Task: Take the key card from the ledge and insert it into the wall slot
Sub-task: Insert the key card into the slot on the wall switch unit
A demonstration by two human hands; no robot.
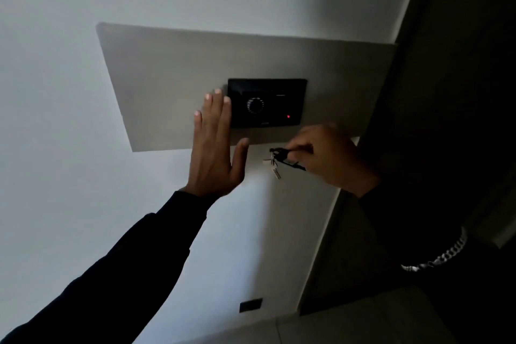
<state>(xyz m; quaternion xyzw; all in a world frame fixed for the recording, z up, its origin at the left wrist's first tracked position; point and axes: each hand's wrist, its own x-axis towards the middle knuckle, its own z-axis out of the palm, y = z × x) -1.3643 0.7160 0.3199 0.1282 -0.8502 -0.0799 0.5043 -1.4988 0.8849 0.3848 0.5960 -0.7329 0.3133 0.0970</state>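
Hands worked at a dim wall: the left hand [213, 145] was spread flat and empty beside a black wall panel [266, 102] showing a red light [288, 116]. Below the panel, the right hand [325, 155] pinched a key bunch [275, 162]; no key card could be made out.

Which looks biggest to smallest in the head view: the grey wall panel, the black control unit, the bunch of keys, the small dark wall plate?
1. Grey wall panel
2. Black control unit
3. Bunch of keys and small dark wall plate: these look alike in size, so I do not rank them.
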